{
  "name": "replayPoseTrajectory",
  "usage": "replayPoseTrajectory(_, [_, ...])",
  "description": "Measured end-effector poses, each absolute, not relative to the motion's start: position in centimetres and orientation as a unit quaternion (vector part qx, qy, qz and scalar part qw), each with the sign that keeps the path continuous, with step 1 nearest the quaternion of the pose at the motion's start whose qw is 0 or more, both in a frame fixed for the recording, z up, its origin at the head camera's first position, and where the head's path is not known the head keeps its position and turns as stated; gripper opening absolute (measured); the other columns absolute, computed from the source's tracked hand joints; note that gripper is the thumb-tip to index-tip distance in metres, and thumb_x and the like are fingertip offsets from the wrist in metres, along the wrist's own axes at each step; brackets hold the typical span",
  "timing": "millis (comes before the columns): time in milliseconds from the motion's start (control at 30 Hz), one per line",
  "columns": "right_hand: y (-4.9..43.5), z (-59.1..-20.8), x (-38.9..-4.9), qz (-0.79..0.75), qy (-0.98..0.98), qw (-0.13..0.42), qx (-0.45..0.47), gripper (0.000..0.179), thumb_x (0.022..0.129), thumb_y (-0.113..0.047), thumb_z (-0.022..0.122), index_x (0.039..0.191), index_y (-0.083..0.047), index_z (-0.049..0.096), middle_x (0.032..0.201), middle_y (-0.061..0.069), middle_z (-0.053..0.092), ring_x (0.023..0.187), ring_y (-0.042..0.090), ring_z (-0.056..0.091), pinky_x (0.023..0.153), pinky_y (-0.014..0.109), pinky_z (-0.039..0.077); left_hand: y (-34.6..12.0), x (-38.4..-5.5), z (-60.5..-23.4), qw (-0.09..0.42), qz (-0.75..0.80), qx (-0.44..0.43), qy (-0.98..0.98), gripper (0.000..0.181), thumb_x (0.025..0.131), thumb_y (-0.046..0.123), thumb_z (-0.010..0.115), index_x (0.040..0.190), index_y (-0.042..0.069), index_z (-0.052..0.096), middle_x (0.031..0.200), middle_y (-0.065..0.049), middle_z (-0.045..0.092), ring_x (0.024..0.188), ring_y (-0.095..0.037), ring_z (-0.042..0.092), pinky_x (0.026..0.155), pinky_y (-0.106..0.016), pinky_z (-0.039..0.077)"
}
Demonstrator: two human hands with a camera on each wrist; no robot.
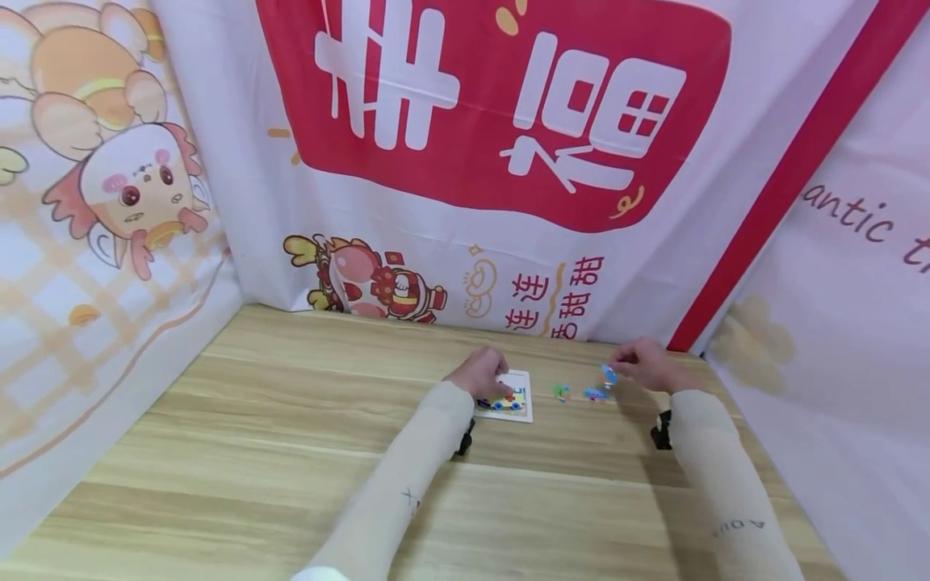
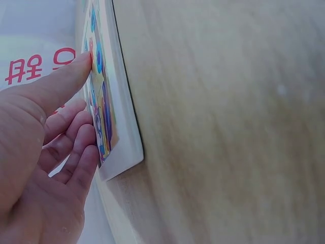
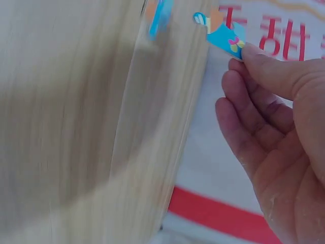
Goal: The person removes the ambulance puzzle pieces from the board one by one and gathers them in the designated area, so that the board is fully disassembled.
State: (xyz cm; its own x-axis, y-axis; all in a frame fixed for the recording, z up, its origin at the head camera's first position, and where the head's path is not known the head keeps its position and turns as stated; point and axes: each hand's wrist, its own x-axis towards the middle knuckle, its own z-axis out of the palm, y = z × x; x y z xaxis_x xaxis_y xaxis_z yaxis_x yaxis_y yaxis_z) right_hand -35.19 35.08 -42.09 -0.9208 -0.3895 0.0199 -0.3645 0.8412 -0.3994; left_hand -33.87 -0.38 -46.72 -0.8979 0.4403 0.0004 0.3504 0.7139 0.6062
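Observation:
My left hand (image 1: 481, 373) rests over a small white-framed jigsaw puzzle (image 1: 517, 413) on the table. In the left wrist view its thumb and fingertips touch the printed face of the puzzle (image 2: 105, 109), which shows blue wheels. Between thumb and forefinger, my right hand (image 1: 645, 365) pinches a blue puzzle piece (image 3: 227, 40) with an orange part and a small pink-and-yellow flower. That hand is raised over the table at the right. Loose puzzle pieces (image 1: 596, 394) lie just below and left of the pinched one, and a green piece (image 1: 560, 391) lies nearer the puzzle.
The wood-grain table (image 1: 305, 468) meets a printed cloth backdrop (image 1: 450, 258) behind both hands. White cloth also hangs at the left and right sides, the right cloth (image 1: 814, 355) close to my right arm. A dark band with a device sits on each wrist.

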Motion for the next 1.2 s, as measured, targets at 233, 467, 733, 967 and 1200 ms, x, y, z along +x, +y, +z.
replayPoseTrajectory(233, [38.2,-41.1,-33.7,-0.2,0.961,0.114,-0.153,0.015,0.102,-0.016,0.069,0.103,-0.005,0.078,0.087,0.01,0.071,0.078,0.015,0.053,0.069,0.028,0.047,-0.3,-33.9,-46.5,0.082,0.311,0.207,0.924,0.042,0.086,0.018,0.088,0.119,0.0,0.071,0.123,-0.011,0.067,0.11,-0.023,0.062,0.102,-0.039,0.055])
replayPoseTrajectory(467, [38.6,-42.2,-33.2,-0.191,0.96,0.114,-0.172,0.014,0.101,-0.013,0.07,0.103,-0.004,0.08,0.089,0.005,0.073,0.081,0.015,0.055,0.072,0.031,0.049,-0.2,-34.0,-46.3,0.08,0.303,0.203,0.928,0.047,0.086,0.019,0.088,0.124,0.0,0.069,0.128,-0.011,0.066,0.118,-0.024,0.061,0.109,-0.04,0.053])
replayPoseTrajectory(733, [38.7,-44.4,-33.9,-0.194,0.963,0.099,-0.157,0.01,0.1,-0.014,0.072,0.097,-0.008,0.08,0.085,0.001,0.074,0.08,0.012,0.055,0.074,0.026,0.048,-0.1,-33.6,-46.1,0.084,0.308,0.202,0.926,0.048,0.086,0.018,0.088,0.126,0.0,0.068,0.129,-0.012,0.066,0.118,-0.025,0.062,0.109,-0.04,0.054])
replayPoseTrajectory(967, [38.9,-45.0,-34.1,-0.213,0.96,0.071,-0.169,0.011,0.1,-0.012,0.072,0.094,-0.007,0.08,0.083,0.0,0.074,0.078,0.008,0.055,0.072,0.023,0.047,0.0,-33.5,-45.8,0.081,0.31,0.211,0.923,0.039,0.087,0.016,0.086,0.117,-0.002,0.07,0.12,-0.013,0.067,0.105,-0.023,0.059,0.1,-0.04,0.055])
replayPoseTrajectory(1200, [38.8,-45.1,-33.7,-0.213,0.958,0.058,-0.185,0.011,0.099,-0.012,0.073,0.093,-0.007,0.08,0.085,0.0,0.076,0.08,0.008,0.057,0.075,0.024,0.049,0.0,-33.3,-45.8,0.086,0.307,0.208,0.925,0.041,0.088,0.015,0.086,0.121,-0.002,0.069,0.125,-0.013,0.066,0.111,-0.024,0.059,0.105,-0.041,0.054])
